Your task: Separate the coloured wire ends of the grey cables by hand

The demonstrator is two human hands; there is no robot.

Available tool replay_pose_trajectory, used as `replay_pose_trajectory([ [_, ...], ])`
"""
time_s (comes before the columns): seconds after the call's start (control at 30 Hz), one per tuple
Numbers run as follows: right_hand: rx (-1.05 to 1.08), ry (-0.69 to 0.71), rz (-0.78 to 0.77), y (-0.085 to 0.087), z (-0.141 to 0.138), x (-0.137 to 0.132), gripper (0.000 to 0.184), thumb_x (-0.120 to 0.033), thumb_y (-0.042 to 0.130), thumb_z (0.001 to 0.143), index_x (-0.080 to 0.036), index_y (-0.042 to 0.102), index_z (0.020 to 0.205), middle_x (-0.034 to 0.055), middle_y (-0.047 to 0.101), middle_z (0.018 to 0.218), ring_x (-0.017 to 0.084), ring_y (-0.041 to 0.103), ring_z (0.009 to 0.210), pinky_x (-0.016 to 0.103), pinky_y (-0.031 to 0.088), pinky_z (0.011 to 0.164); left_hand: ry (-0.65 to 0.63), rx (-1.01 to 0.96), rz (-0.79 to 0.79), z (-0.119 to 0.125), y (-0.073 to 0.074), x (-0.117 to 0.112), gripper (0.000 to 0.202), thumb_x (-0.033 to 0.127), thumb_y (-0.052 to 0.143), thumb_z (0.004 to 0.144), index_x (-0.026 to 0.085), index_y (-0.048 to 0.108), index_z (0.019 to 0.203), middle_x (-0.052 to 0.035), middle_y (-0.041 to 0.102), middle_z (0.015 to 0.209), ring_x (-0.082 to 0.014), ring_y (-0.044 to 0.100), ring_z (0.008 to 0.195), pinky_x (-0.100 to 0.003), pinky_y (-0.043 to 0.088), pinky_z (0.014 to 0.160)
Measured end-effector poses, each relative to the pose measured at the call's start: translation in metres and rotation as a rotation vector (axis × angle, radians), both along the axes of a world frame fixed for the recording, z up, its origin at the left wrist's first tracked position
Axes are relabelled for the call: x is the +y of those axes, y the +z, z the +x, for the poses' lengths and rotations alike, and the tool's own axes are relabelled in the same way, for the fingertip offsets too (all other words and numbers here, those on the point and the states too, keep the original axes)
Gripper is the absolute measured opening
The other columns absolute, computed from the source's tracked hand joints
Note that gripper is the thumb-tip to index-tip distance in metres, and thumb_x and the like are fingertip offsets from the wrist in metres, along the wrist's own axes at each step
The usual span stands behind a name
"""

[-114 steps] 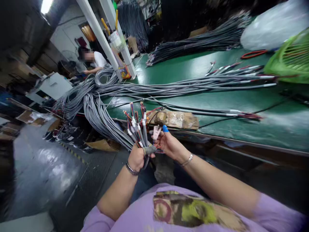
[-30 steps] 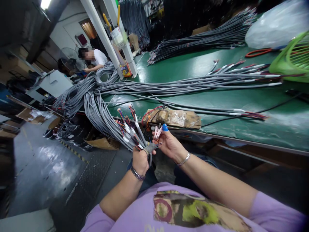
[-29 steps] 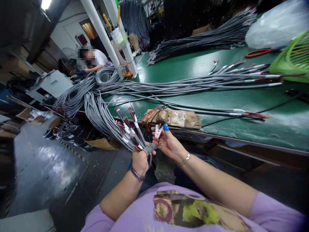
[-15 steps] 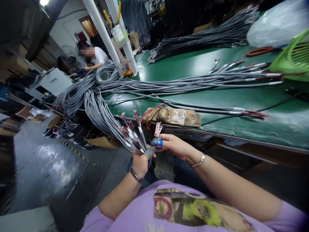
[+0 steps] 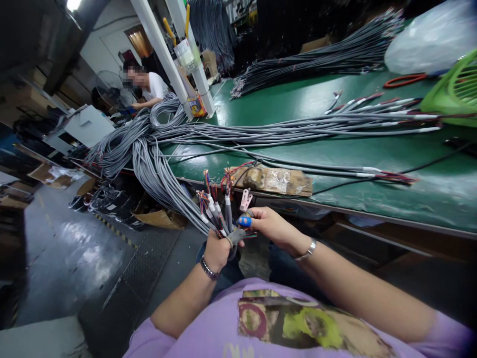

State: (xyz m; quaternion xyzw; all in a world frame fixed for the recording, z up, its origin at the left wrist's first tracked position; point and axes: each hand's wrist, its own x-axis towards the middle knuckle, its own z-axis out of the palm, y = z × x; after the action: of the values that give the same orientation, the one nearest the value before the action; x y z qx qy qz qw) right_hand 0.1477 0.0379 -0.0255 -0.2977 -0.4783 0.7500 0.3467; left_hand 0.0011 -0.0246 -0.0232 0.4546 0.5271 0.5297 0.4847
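A bundle of grey cables [image 5: 186, 203] runs down off the bench to my hands. My left hand [image 5: 219, 248] is closed round the bundle near its ends, with a grey cover on the thumb. Stripped ends with white bands and coloured wires [image 5: 208, 195] fan out above that fist. Close beside it, my right hand [image 5: 264, 221] pinches thin wires [image 5: 252, 235] at a cable end. Blue tape wraps its thumb, and the fingertips partly hide the wires. A pink clip [image 5: 246, 200] stands just above the right fingers, by the bench edge.
A wooden block [image 5: 278, 180] with wires lies along the edge of the green bench [image 5: 391, 209]. More grey cables [image 5: 261, 130] stretch across it. A green basket [image 5: 452, 94] and a plastic bag [image 5: 428, 40] stand right. A person [image 5: 152, 87] sits beyond the posts.
The fanned cable ends have shifted up and to the right and stand more upright. Thin wires now stick out farther below my right fingers. Both hands keep nearly the same place.
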Motion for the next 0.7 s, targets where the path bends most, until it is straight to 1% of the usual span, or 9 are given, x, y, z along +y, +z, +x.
replay_pose_trajectory([
  [0.1, 0.07, -0.141, -0.125, -0.013, 0.002, 0.006, 0.035, -0.041, 0.083, 0.057, -0.015, 0.059, 0.058, -0.0029, 0.058, 0.052, 0.007, 0.046, 0.047, 0.023, 0.037, 0.051, 0.032, -0.057, -0.001, -0.001, -0.002, 0.0, 0.021, 0.03, 0.075, 0.067, 0.014, 0.065, 0.057, -0.0003, 0.061, 0.049, -0.0112, 0.054, 0.048, -0.024, 0.043, 0.053],
  [0.17, 0.149, -0.189, -0.235, -0.02, 0.003, 0.011, 0.033, -0.041, 0.081, 0.061, -0.016, 0.059, 0.063, -0.0038, 0.056, 0.054, 0.007, 0.046, 0.049, 0.022, 0.04, 0.053, 0.053, -0.095, -0.01, 0.0, 0.001, 0.0, 0.02, 0.029, 0.076, 0.066, 0.014, 0.066, 0.057, -0.0006, 0.062, 0.049, -0.0114, 0.055, 0.048, -0.024, 0.043, 0.052],
  [0.23, 0.22, -0.185, -0.348, -0.023, 0.004, 0.015, 0.031, -0.046, 0.073, 0.071, -0.017, 0.061, 0.071, -0.0016, 0.06, 0.061, 0.009, 0.051, 0.053, 0.024, 0.045, 0.058, 0.074, -0.133, -0.013, 0.002, 0.006, 0.002, 0.02, 0.028, 0.077, 0.063, 0.014, 0.065, 0.057, -0.0004, 0.062, 0.049, -0.0116, 0.056, 0.047, -0.024, 0.044, 0.051],
  [0.3, 0.257, -0.136, -0.394, -0.02, 0.003, 0.018, 0.035, -0.052, 0.063, 0.078, -0.018, 0.063, 0.077, 0.0019, 0.064, 0.07, 0.011, 0.054, 0.058, 0.027, 0.047, 0.06, 0.095, -0.167, -0.009, 0.005, 0.011, 0.004, 0.02, 0.028, 0.078, 0.062, 0.014, 0.065, 0.057, 0.0004, 0.061, 0.048, -0.0112, 0.055, 0.045, -0.023, 0.043, 0.05],
  [0.4, 0.226, -0.127, -0.223, -0.012, -0.003, 0.019, 0.04, -0.058, 0.063, 0.076, -0.018, 0.063, 0.075, 0.002, 0.062, 0.068, 0.012, 0.052, 0.057, 0.026, 0.044, 0.058, 0.096, -0.179, 0.012, 0.009, 0.016, 0.009, 0.022, 0.028, 0.078, 0.062, 0.014, 0.064, 0.055, 0.0012, 0.059, 0.047, -0.0106, 0.055, 0.044, -0.023, 0.043, 0.05],
  [0.47, 0.153, -0.252, -0.032, -0.01, -0.007, 0.018, 0.042, -0.06, 0.065, 0.072, -0.018, 0.063, 0.069, 0.001, 0.06, 0.064, 0.011, 0.049, 0.057, 0.025, 0.04, 0.057, 0.084, -0.172, 0.024, 0.01, 0.017, 0.012, 0.023, 0.029, 0.077, 0.064, 0.014, 0.063, 0.054, 0.001, 0.058, 0.045, -0.0105, 0.055, 0.044, -0.023, 0.043, 0.05],
  [0.53, 0.097, -0.39, 0.089, -0.01, -0.01, 0.017, 0.046, -0.063, 0.064, 0.072, -0.018, 0.064, 0.066, 0.0013, 0.06, 0.064, 0.011, 0.049, 0.059, 0.025, 0.039, 0.058, 0.084, -0.177, 0.022, 0.011, 0.016, 0.015, 0.022, 0.029, 0.076, 0.065, 0.014, 0.064, 0.055, 0.0009, 0.058, 0.045, -0.0104, 0.055, 0.044, -0.023, 0.042, 0.048],
  [0.6, 0.113, -0.419, 0.081, -0.013, -0.012, 0.018, 0.049, -0.067, 0.06, 0.072, -0.018, 0.065, 0.068, 0.0013, 0.06, 0.064, 0.012, 0.048, 0.058, 0.025, 0.039, 0.057, 0.1, -0.197, 0.003, 0.012, 0.015, 0.017, 0.02, 0.027, 0.077, 0.063, 0.014, 0.064, 0.056, 0.0012, 0.059, 0.047, -0.0102, 0.054, 0.043, -0.022, 0.041, 0.046],
  [0.7, 0.255, -0.275, -0.094, -0.016, -0.015, 0.021, 0.051, -0.068, 0.062, 0.069, -0.018, 0.065, 0.069, 0.0008, 0.058, 0.063, 0.012, 0.049, 0.056, 0.026, 0.041, 0.055, 0.116, -0.201, -0.025, 0.014, 0.014, 0.021, 0.018, 0.025, 0.078, 0.059, 0.013, 0.065, 0.058, 0.0012, 0.06, 0.05, -0.0103, 0.054, 0.043, -0.023, 0.042, 0.046],
])
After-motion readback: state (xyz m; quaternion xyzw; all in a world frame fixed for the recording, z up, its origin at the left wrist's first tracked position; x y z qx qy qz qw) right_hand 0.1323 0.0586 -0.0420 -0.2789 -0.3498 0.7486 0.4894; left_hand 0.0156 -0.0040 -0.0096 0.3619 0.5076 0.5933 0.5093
